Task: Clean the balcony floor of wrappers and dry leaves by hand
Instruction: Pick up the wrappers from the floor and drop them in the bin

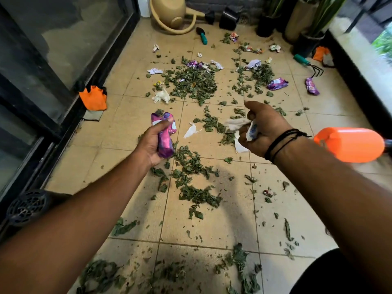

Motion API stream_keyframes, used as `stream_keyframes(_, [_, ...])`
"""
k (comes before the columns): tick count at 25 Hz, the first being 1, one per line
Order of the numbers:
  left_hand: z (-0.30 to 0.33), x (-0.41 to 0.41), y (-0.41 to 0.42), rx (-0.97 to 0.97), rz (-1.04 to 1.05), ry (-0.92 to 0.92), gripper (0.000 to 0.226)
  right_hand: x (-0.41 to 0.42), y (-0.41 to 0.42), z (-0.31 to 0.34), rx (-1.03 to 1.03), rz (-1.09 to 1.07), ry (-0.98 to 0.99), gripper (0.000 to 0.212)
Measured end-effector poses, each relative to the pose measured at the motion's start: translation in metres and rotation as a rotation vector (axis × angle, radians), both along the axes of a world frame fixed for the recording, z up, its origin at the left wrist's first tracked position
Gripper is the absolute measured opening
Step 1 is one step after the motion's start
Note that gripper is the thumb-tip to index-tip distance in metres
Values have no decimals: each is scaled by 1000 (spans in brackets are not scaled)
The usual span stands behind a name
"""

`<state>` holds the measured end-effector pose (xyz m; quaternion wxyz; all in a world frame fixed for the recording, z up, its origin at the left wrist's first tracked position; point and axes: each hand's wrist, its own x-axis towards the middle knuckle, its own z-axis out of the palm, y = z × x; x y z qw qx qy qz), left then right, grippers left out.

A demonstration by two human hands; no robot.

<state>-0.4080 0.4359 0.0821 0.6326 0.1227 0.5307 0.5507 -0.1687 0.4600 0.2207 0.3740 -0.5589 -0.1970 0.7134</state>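
My left hand [151,143] grips a crumpled purple wrapper [164,134] above the tiled floor [106,153]. My right hand [263,126] holds a bunch of crumpled white wrappers [244,128]. Dry green leaves lie scattered over the tiles, with a dense pile [192,81] farther ahead and another [197,194] between my arms. More wrappers lie on the floor: a white scrap [192,130], a white crumple [161,96], and purple ones [276,84] [311,86] at the right.
A glass sliding door [53,49] runs along the left, with an orange glove [93,98] at its base. A beige watering can [169,13], black pots [229,18], a trowel [202,36], a hand rake [307,64] and plants stand at the far end. An orange object [350,144] sits right.
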Motion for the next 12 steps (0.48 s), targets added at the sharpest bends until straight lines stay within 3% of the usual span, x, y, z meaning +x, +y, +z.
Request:
stream_keyframes(1, [-7, 0, 3, -39, 36, 16, 15, 5, 0, 1, 0, 18, -14, 42])
stream_keyframes(5, [-21, 8, 17, -37, 31, -32, 18, 20, 1, -5, -3, 10, -6, 37])
stream_keyframes(7, [-29, 17, 27, -53, -34, 217, 27, 25, 5, -4, 35, 38, -36, 32])
stream_keyframes(9, [-36, 25, 39, -60, -102, 604, 43, 30, 9, 1, 109, 129, -77, 21])
stream_keyframes(12, [-56, 29, 68, -38, -164, 1037, 46, 36, 21, -22, 149, 248, -84, 9])
